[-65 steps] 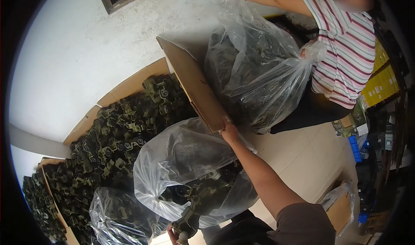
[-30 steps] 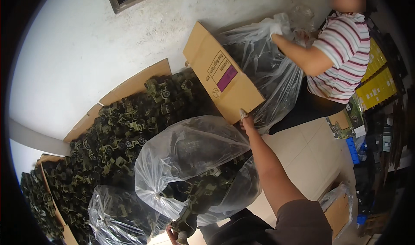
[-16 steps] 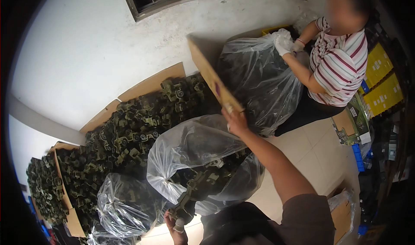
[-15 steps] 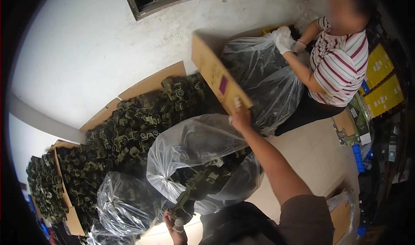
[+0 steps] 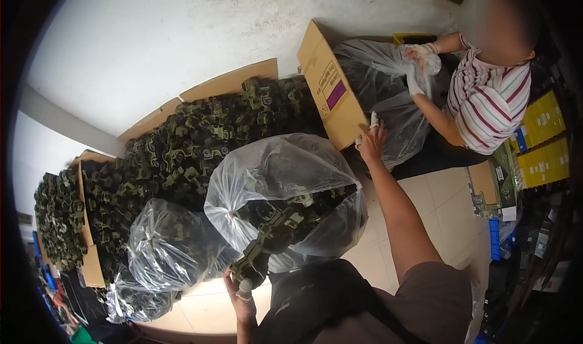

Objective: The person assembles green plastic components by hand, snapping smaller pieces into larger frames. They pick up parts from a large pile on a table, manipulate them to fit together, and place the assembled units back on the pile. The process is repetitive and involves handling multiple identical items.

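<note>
My left hand (image 5: 242, 296) is closed around one end of an olive-green toy vehicle part (image 5: 250, 262), low in front of my body. My right hand (image 5: 372, 141) is stretched out to the lower corner of a cardboard panel (image 5: 331, 98). Its taped fingers are spread apart at the panel's edge. Between my arms lies a clear plastic bag (image 5: 273, 162), gaping, with similar green parts (image 5: 291, 222) inside. Behind it, a long heap of green toy vehicle parts (image 5: 188, 143) runs along the wall.
A person in a striped shirt (image 5: 492, 104) with white gloves handles another large clear bag (image 5: 388, 83) at the right. More clear bags (image 5: 167, 247) stand at the left. Cardboard sheets (image 5: 231, 80) line the wall. Yellow bins (image 5: 542, 162) and a blue crate (image 5: 495, 239) are far right.
The cardboard panel sits more upright and farther right in view. My right hand's fingers have spread from their grip on its edge. The co-worker's gloved hands have shifted along the bag.
</note>
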Demonstrator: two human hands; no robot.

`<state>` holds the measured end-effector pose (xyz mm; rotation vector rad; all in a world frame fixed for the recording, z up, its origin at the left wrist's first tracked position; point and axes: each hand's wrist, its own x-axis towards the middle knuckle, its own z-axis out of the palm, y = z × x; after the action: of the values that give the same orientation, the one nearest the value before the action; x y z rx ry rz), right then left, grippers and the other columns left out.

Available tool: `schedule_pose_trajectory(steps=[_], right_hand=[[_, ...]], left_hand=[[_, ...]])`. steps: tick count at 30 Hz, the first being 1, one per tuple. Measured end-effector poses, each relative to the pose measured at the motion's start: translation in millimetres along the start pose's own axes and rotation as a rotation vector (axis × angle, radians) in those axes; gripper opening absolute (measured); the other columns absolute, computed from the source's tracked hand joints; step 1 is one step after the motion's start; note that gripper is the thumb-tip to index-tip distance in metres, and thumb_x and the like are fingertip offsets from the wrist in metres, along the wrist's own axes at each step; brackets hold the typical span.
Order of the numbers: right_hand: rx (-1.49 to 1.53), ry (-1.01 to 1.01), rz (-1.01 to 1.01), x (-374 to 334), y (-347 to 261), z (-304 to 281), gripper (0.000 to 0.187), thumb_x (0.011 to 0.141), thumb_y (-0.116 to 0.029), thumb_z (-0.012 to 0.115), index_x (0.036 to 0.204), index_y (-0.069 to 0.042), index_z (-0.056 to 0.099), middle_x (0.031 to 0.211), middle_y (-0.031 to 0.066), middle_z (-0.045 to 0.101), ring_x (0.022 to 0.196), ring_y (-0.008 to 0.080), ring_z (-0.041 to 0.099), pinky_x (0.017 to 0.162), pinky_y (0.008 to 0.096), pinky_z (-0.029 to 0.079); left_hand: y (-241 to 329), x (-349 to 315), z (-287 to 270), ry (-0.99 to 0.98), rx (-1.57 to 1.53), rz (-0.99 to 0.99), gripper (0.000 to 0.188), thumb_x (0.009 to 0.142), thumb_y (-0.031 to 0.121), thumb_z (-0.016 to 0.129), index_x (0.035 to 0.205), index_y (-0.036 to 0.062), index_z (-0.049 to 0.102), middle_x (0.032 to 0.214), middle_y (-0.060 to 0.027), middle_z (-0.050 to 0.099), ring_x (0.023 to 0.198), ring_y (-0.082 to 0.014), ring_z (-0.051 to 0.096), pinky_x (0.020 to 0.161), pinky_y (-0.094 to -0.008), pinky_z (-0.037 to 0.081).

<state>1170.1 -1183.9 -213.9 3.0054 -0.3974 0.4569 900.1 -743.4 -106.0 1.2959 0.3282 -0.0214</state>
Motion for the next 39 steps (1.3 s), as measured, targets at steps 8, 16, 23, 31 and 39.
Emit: schedule_pose_trajectory(steps=[8,16,23,31,39], right_hand=[[0.187,-0.201,-0.013,49,-19,47,0.027,0.077,-0.013,0.055,0.104,-0.016,0.061,0.099,0.0188,0.056,0.084,0.036,0.061,0.072,0.0443,0.05],[0.232,-0.231,0.141,52,37,41,0.039,0.079,-0.008,0.054,0.112,-0.026,0.061,0.111,0.0161,0.055,0.092,0.0346,0.06,0.078,0.0394,0.05],[-0.174,0.224,-0.288,40,27,39,0.037,0.075,-0.018,0.056,0.111,-0.014,0.061,0.111,0.0093,0.054,0.126,0.0293,0.032,0.103,0.0556,0.024],[-0.644,-0.454,-0.751,10,-57,66,0.029,0.084,-0.02,0.046,0.104,-0.01,0.065,0.12,0.0049,0.053,0.126,0.027,0.035,0.109,0.0549,0.009],[-0.601,-0.686,-0.469,52,-111,252,0.038,0.092,-0.026,0.036,0.12,-0.012,0.057,0.14,0.0065,0.038,0.134,0.0277,0.025,0.109,0.0516,0.007]], left_hand=[[5,0,6,0.049,0.054,-0.022,0.06,0.081,0.031,0.063,0.126,0.0071,0.032,0.12,-0.0145,0.046,0.11,-0.0223,0.046,0.093,-0.0352,0.038],[-1,-12,0,0.08,0.042,-0.035,0.057,0.084,0.027,0.06,0.128,0.0082,0.029,0.122,-0.0164,0.046,0.111,-0.0238,0.046,0.093,-0.0372,0.038],[-16,0,15,0.043,0.004,-0.076,0.056,0.084,0.027,0.06,0.128,0.009,0.029,0.124,-0.0151,0.044,0.112,-0.0249,0.046,0.093,-0.0391,0.039],[-28,9,22,-0.019,-0.044,-0.1,0.061,0.083,0.028,0.062,0.129,0.0086,0.028,0.125,-0.0148,0.044,0.114,-0.0263,0.046,0.095,-0.0393,0.038],[-99,8,-64,0.051,-0.011,-0.055,0.055,0.083,0.029,0.061,0.127,0.0117,0.034,0.126,-0.0135,0.045,0.113,-0.0271,0.048,0.098,-0.0424,0.038]])
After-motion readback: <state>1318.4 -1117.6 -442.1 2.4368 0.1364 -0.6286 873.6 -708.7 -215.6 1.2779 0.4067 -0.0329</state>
